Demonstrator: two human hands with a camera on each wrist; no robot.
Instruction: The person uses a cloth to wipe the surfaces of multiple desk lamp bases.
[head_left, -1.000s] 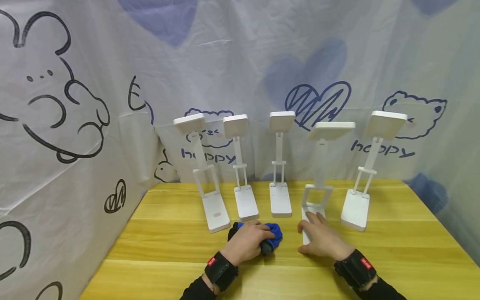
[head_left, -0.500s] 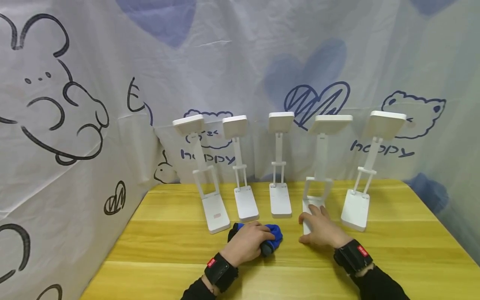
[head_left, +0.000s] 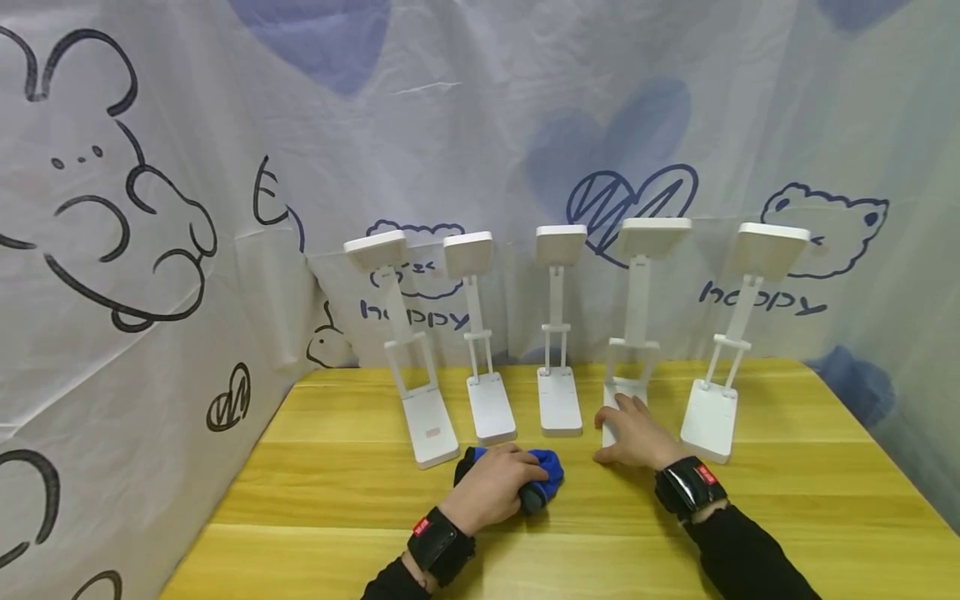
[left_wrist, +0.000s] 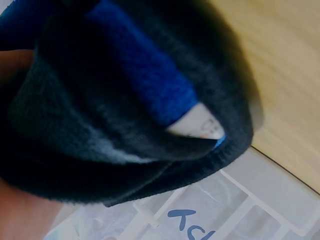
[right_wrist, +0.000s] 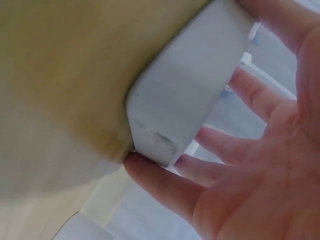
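My right hand (head_left: 637,433) grips the base of a white desk lamp (head_left: 637,308), fourth from the left in a row. In the right wrist view, fingers spread around the white base (right_wrist: 175,85), which sits on the wood and bears a dark smudge near its end. At front centre, my left hand (head_left: 491,490) holds a bunched blue and black cloth (head_left: 552,477) down on the table. Up close in the left wrist view, the fuzzy cloth (left_wrist: 145,75) is folded over, with a small white label (left_wrist: 197,122) poking out.
Left of the gripped lamp stand three similar lamps: the leftmost (head_left: 426,425), a second (head_left: 491,407) and a third (head_left: 559,402). Another lamp (head_left: 709,421) is close on its right. Behind the yellow wooden table (head_left: 337,500) hangs a printed white curtain (head_left: 480,125).
My right hand has pushed the fourth lamp back, away from me and slightly left, until its head is about level with the others. The left hand and cloth stay in place.
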